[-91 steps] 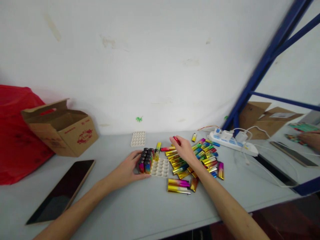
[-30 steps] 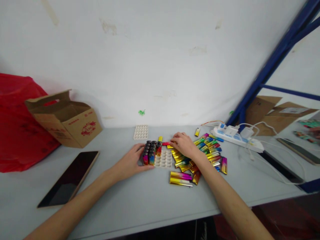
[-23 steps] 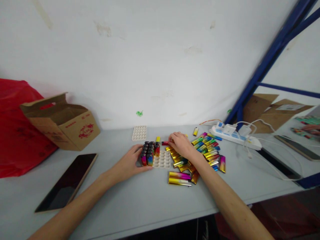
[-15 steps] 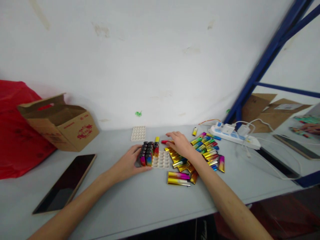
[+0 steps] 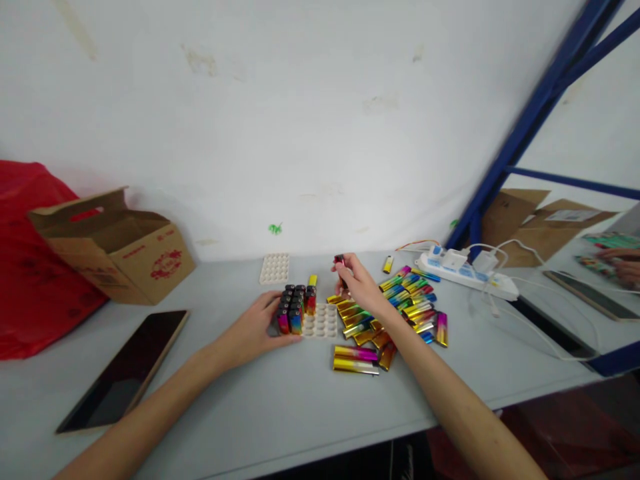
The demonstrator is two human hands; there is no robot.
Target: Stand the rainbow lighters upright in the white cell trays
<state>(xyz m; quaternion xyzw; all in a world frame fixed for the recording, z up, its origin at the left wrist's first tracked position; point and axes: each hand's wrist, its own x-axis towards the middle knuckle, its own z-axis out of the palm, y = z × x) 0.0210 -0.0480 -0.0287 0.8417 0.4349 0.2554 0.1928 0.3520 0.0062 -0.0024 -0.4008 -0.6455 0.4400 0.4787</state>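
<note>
Several upright lighters [image 5: 291, 309] with black tops stand together in the left part of a white tray [image 5: 321, 321] with round hollows. My left hand [image 5: 257, 323] is curved around their left side, thumb at the front edge, fingers behind. Above the tray's right rear, my right hand [image 5: 356, 280] pinches a dark-topped red lighter [image 5: 340, 260], held upright. Beneath and right of that wrist lies a loose pile of shiny coloured lighters [image 5: 407, 293]. Two yellow lighters [image 5: 356, 365] lie side by side before the pile. A yellow lighter [image 5: 313, 280] is behind the tray.
A second white tray [image 5: 275, 268] lies near the wall. At left are an open cardboard box [image 5: 125, 257], a red bag [image 5: 30, 267] and a dark tablet [image 5: 125, 370]. A power strip [image 5: 465, 273] with cables is at right. Another person's hand [image 5: 625, 267] shows far right.
The red lighter that lay behind the tray is now lifted and upright in my right hand, whose fingers have closed on it. My left hand stays at the standing lighters.
</note>
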